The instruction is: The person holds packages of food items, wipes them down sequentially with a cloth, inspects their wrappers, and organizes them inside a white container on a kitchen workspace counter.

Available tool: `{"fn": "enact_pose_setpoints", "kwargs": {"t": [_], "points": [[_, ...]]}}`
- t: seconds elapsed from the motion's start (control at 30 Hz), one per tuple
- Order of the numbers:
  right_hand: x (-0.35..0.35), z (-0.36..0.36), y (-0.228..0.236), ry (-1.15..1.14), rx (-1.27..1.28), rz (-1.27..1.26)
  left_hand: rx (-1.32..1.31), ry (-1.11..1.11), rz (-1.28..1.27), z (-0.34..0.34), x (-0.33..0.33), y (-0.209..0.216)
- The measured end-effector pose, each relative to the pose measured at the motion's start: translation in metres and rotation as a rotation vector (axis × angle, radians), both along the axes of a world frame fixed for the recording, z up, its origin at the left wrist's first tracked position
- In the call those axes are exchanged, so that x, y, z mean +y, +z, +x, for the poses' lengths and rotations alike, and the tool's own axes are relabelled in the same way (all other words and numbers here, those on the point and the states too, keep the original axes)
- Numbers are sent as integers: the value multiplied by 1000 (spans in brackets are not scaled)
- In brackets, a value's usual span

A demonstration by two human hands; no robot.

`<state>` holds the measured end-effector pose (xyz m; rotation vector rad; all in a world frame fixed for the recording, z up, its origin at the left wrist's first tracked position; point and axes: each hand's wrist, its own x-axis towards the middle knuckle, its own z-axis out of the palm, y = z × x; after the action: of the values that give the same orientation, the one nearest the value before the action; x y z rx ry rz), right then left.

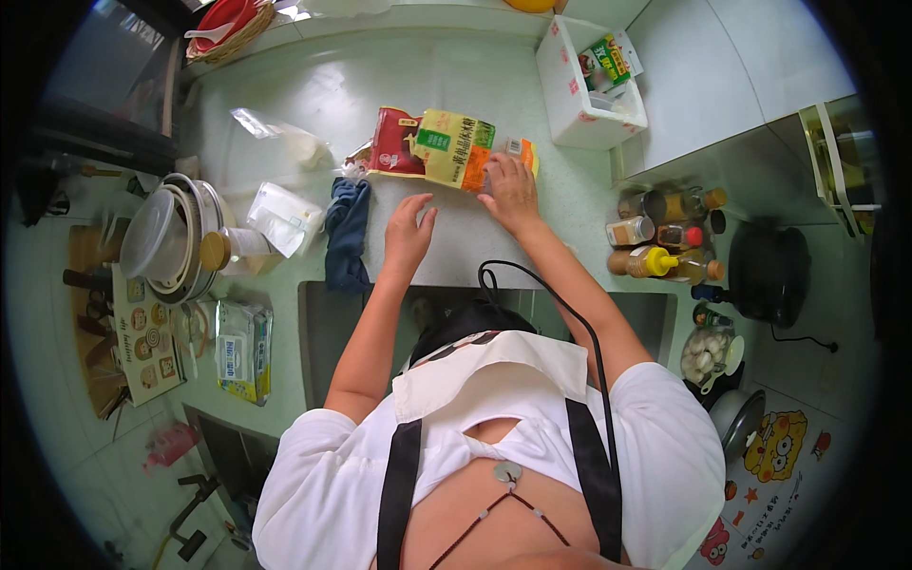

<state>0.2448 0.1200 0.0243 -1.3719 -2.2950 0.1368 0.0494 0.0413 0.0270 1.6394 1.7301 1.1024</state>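
Note:
Several food packets lie side by side on the pale counter in front of me: a red bag (392,142), a yellow bag (446,142) overlapping it, and an orange-yellow packet (525,152) at the right end. My right hand (513,193) rests over that right end with its fingers stretched out and the thumb apart, covering part of the packets. Just nearer than the red bag, my left hand (408,228) hovers with fingers apart and holds nothing. A dark blue cloth (348,233) lies crumpled to its left.
White box (579,109) with packets stands far right; sauce and spice bottles (655,261) cluster right. Stacked bowls (176,237), a jar (237,249), a white packet (285,218) and wipes (243,351) sit left. A clear bag (294,144) lies far left. Drawers (332,323) are near me.

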Motion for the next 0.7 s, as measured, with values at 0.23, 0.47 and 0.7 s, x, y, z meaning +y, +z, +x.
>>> {"fn": "enact_pose_setpoints", "kwargs": {"t": [0.23, 0.47, 0.7], "points": [[-5, -12, -17, -39, 41, 67, -51, 3, -27, -19, -23, -8], [5, 16, 10, -360, 496, 82, -88, -20, -28, -28, -31, -4], [3, 63, 14, -416, 1332, -147, -189, -60, -65, -30, -31, 8]]}}
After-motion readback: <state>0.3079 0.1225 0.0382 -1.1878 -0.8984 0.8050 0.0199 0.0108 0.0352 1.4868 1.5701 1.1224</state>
